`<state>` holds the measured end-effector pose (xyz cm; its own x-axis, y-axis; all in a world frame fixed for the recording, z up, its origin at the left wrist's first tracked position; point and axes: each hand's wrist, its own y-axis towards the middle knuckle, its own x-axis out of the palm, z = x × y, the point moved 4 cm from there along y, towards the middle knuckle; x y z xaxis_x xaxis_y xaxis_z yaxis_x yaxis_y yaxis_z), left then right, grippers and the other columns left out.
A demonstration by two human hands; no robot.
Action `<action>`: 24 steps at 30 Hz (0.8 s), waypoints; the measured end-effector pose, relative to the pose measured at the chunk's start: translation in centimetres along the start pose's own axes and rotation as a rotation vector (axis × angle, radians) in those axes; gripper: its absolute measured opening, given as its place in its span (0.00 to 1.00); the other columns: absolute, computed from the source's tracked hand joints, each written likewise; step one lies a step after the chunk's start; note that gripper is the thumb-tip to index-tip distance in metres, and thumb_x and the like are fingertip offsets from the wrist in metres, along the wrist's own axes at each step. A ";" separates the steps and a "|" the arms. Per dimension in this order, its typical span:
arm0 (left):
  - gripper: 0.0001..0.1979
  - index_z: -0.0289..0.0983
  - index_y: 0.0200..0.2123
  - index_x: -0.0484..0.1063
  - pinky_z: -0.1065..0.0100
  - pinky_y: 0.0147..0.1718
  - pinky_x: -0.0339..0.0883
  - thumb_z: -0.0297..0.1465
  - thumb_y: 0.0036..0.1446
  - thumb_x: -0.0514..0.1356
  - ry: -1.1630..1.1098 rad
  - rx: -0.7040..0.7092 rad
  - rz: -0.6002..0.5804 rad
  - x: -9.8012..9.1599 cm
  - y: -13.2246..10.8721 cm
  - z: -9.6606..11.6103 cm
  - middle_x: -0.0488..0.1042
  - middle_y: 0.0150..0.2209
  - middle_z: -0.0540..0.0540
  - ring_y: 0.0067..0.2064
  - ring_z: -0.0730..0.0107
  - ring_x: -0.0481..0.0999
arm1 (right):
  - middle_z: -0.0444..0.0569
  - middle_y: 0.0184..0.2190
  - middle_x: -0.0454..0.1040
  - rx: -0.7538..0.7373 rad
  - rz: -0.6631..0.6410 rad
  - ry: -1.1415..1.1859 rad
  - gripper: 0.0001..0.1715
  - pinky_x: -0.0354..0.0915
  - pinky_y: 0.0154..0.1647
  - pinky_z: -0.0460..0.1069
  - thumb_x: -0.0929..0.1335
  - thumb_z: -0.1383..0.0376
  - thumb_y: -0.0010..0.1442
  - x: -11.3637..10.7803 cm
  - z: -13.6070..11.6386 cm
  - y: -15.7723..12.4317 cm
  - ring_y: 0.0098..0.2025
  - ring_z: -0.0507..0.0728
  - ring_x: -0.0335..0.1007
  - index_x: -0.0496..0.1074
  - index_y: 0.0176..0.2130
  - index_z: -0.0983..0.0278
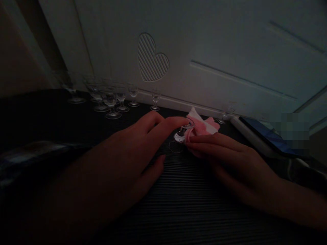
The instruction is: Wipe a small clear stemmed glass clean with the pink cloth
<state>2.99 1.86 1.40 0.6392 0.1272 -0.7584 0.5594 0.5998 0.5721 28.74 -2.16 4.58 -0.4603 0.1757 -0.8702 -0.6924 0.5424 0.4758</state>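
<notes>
Stemmed glass (181,135), seemingly tilted, lies under the extended fingers of left hand (133,149), grip unclear; right hand (230,160) clamps pink cloth (201,126) against it. Hard pressing could snap its stem.

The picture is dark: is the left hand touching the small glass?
Touching. The head view shows a fingertip of the left hand resting on the rim of the small glass.
</notes>
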 end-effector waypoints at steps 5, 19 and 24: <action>0.36 0.68 0.80 0.65 0.66 0.58 0.82 0.27 0.80 0.58 0.009 0.000 -0.007 -0.2 0.0 0.5 0.83 0.69 0.60 0.60 0.68 0.91 | 0.65 0.81 0.88 -0.004 0.017 0.016 0.33 0.80 0.88 0.56 0.67 0.78 0.82 -0.1 0.0 0.0 0.84 0.63 0.86 0.83 0.77 0.67; 0.33 0.62 0.83 0.72 0.57 0.61 0.90 0.34 0.81 0.62 -0.052 -0.054 0.006 -0.2 0.0 0.2 0.87 0.69 0.50 0.62 0.53 0.92 | 0.68 0.76 0.91 -0.023 -0.002 -0.009 0.29 0.78 0.87 0.51 0.68 0.77 0.82 0.1 0.3 -0.3 0.81 0.62 0.89 0.85 0.74 0.73; 0.34 0.59 0.83 0.74 0.49 0.75 0.89 0.42 0.78 0.69 -0.073 -0.113 -0.007 0.5 1.5 0.6 0.88 0.69 0.46 0.72 0.44 0.89 | 0.64 0.80 0.88 -0.024 0.010 0.023 0.34 0.79 0.88 0.54 0.68 0.79 0.81 0.1 0.2 -0.1 0.84 0.63 0.86 0.83 0.78 0.66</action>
<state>4.44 2.32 2.10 0.6747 0.0672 -0.7351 0.5036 0.6862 0.5249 28.87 -2.02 4.45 -0.4799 0.1618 -0.8623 -0.7007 0.5207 0.4877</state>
